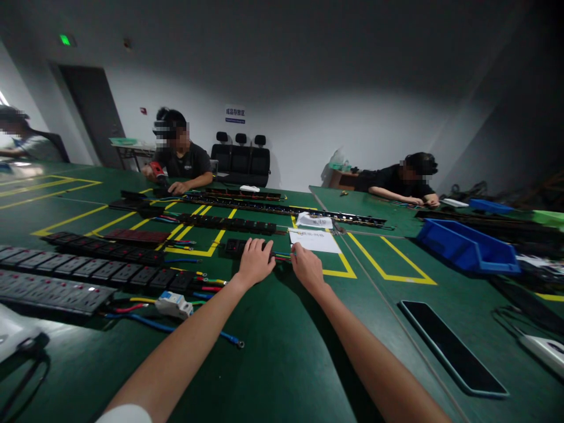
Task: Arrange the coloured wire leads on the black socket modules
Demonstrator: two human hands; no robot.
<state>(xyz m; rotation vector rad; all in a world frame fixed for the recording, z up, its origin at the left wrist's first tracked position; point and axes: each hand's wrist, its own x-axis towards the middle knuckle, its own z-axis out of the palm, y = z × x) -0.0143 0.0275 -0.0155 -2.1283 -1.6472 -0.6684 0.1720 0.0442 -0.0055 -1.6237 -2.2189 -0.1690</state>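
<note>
My left hand (256, 261) lies over the right end of a short black socket strip (233, 247), its fingers curled round that end. From there, thin coloured wires (282, 257) run rightward to my right hand (307, 267). Its fingers are closed in a pinch on them, and the fingertips are partly hidden. A white printed sheet (319, 241) lies just beyond my right hand. Left of my forearm are longer socket strips (66, 267) with coloured leads, and a white circuit breaker (173, 305) sits by their ends.
A blue bin (467, 247) stands on the green table (282, 364) at right, with a phone (452, 348) nearer me. Long black strips (282, 208) lie across the middle. One person (185, 154) opposite holds a red tool (157, 171); another person (403, 181) leans over the table at right.
</note>
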